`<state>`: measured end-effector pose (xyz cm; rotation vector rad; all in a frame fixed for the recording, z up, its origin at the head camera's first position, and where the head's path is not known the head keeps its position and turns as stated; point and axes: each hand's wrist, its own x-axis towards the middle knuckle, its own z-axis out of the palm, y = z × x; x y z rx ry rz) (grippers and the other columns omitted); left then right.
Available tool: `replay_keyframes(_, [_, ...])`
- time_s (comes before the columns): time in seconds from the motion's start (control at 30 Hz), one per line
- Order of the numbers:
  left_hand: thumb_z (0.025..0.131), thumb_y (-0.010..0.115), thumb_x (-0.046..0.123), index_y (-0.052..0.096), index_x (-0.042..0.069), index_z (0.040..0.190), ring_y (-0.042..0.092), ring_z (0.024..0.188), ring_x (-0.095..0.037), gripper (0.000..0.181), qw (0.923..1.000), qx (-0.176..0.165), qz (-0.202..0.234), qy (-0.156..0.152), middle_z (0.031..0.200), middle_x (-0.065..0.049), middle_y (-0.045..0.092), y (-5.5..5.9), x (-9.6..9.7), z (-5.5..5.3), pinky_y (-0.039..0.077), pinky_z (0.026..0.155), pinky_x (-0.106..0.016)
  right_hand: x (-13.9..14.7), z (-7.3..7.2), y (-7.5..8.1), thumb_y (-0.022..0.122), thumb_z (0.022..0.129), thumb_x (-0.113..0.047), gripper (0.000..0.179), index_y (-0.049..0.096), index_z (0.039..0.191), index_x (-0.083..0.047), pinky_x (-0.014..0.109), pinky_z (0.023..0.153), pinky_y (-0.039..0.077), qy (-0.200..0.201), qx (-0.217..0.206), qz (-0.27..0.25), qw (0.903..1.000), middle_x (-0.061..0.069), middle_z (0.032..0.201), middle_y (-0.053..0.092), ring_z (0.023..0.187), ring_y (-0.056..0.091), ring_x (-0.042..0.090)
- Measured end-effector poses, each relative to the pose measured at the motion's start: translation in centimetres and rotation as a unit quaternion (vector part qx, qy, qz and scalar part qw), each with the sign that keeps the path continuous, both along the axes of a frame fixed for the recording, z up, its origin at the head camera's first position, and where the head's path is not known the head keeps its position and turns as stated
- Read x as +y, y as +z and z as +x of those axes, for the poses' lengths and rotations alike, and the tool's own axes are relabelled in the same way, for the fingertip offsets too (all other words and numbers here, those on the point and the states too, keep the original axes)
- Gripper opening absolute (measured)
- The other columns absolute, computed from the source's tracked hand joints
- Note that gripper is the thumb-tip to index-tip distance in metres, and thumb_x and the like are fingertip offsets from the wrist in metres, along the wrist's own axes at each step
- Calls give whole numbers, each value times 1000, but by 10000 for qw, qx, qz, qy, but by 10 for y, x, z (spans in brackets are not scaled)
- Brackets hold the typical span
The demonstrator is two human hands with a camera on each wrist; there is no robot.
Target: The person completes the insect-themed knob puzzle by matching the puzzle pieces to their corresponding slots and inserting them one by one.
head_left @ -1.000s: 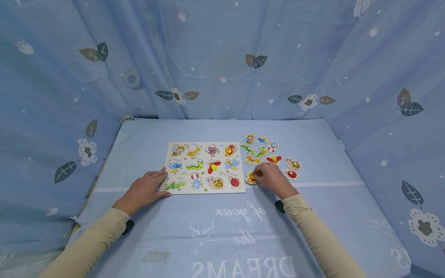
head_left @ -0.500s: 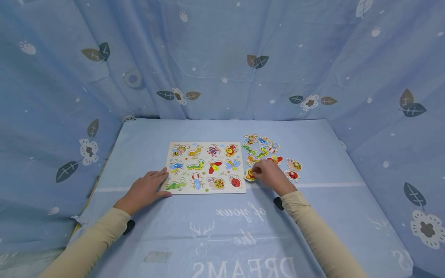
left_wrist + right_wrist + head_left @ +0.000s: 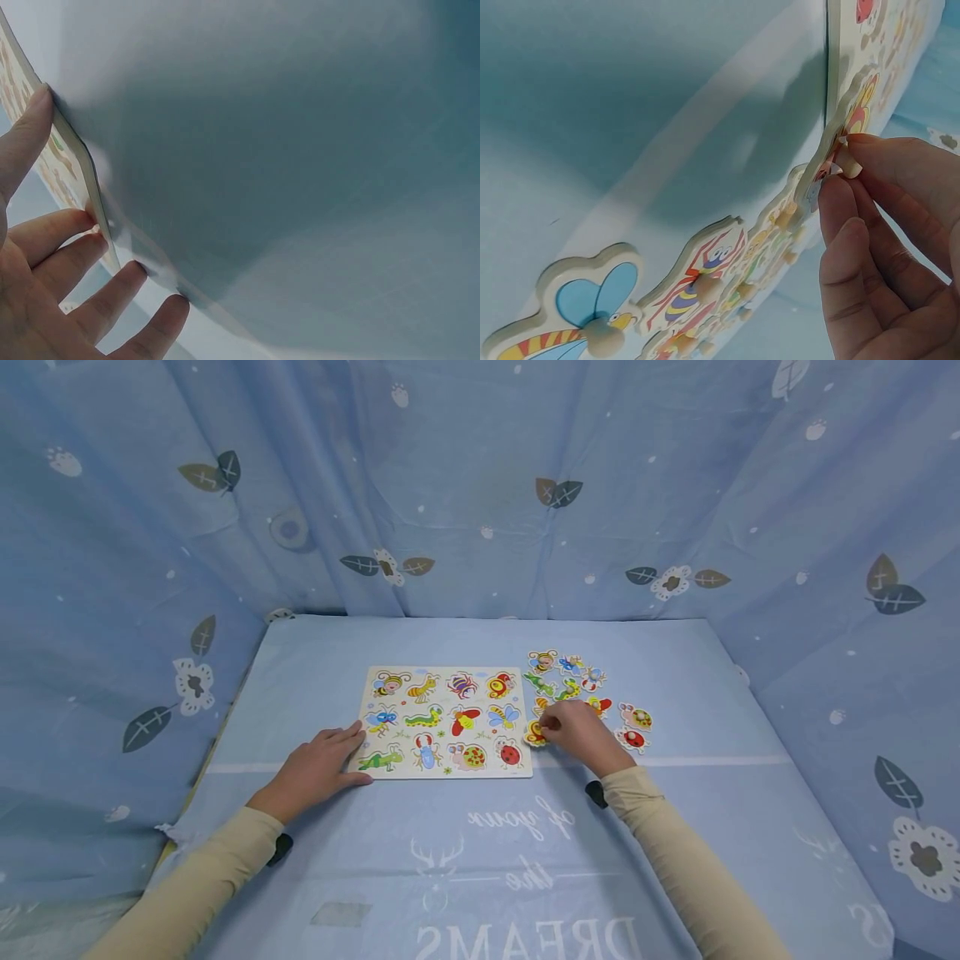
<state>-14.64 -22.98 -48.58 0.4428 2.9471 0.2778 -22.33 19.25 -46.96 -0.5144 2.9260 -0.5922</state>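
Note:
In the head view, a wooden insect puzzle board [image 3: 442, 768] lies on the table. My left hand [image 3: 318, 768] rests at its left edge, fingers extended, thumb near the front corner. The left wrist view shows the thumb [image 3: 30, 135] on the board's edge [image 3: 88, 172]. My right hand [image 3: 577, 733] pinches the wooden knob [image 3: 847, 161] of a red and yellow butterfly puzzle piece [image 3: 534, 735], which overlaps the board's right edge. In the right wrist view, a dragonfly piece [image 3: 574, 307] and a spider piece [image 3: 694, 281] lie near this hand.
Several knobbed pieces lie right of the board, among them a bee [image 3: 542, 661], a caterpillar [image 3: 568, 689] and a beetle [image 3: 593, 678]. A snail piece [image 3: 637, 717] and a ladybug piece [image 3: 632, 740] sit farther right. A patterned blue curtain [image 3: 480, 485] surrounds the table.
My right hand has moved the butterfly piece slightly left and away from me, closer to the board. My left hand has stayed at the board's left edge.

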Motion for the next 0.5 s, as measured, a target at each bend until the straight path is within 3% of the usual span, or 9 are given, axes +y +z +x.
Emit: replay_keyframes(0.5, [90, 77, 48, 49, 1, 153, 47, 142, -43, 83, 10000, 31, 5, 15, 163, -17, 43, 2, 1, 2, 50, 99, -63, -5, -8, -1, 77, 93, -10, 7, 82, 97, -11, 34, 81, 59, -50, -140, -103, 9998, 3, 96, 78, 87, 69, 15])
